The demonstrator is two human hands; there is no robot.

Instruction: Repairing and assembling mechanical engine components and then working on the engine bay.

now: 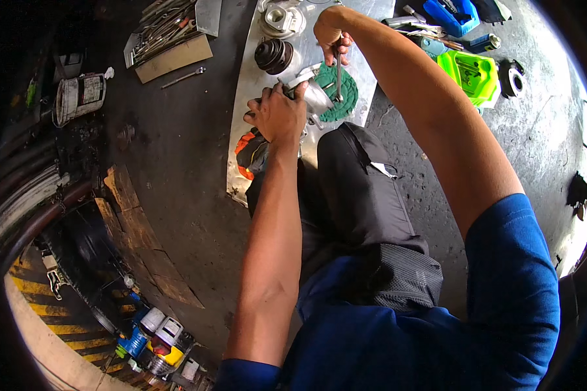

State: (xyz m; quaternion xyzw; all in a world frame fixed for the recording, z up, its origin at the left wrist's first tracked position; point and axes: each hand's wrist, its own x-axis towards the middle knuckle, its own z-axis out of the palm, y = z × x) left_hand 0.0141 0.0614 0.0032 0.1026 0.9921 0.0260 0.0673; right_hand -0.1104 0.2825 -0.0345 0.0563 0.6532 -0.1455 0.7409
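Note:
My right hand (333, 39) is closed around the upper end of a metal wrench (338, 79). The wrench points down, its lower head over a round green pad (350, 98). To the left of it, my left hand (279, 116) grips a silvery metal part (316, 98), with fingers bent over its near-left side. That part lies partly on the pad, and my left hand hides some of it. Beneath everything is a bare metal sheet (366, 39). Whether the wrench head sits on a fastener is too small to tell.
Beyond my left hand stand a dark ribbed round part (273, 56) and a grey metal housing (283, 22). An orange-and-black glove-like bundle (246, 154) lies nearer. Left is a tool box with wrenches (164, 36); right, a bright green tray (468, 77) and a blue bin (451, 15).

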